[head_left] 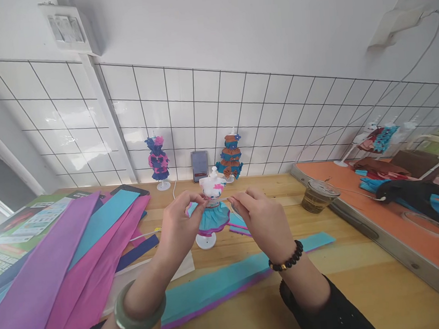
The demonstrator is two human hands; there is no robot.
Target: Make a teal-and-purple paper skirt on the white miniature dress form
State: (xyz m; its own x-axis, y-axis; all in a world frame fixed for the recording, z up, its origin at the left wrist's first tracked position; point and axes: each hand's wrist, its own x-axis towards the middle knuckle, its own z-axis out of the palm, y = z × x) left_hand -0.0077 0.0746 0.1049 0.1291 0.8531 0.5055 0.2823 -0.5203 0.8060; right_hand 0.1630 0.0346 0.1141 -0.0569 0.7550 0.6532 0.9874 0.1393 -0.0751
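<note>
Your left hand (180, 218) pinches thumb to fingers against the left side of the waist of a small dress form (211, 187), apparently on one end of a thin pale strand (222, 200). That form stands upright between your hands, its turquoise skirt (210, 219) flaring just below your fingertips, and your right hand (261, 216) grips the strand's other end, just off the waist to the right. On the wooden table (363, 284), purple, turquoise and pink fabric strips (71, 250) pile up at your left, and a long turquoise strip (213, 290) with a purple edge lies below your hands. Along the white tiled wall (208, 112) stand a navy-and-pink dressed form (159, 159), then a brown-and-teal one (231, 156). At right, near an orange surface (420, 215), sits a lidded clear cup (319, 196) with brownish contents you cannot make out.
</note>
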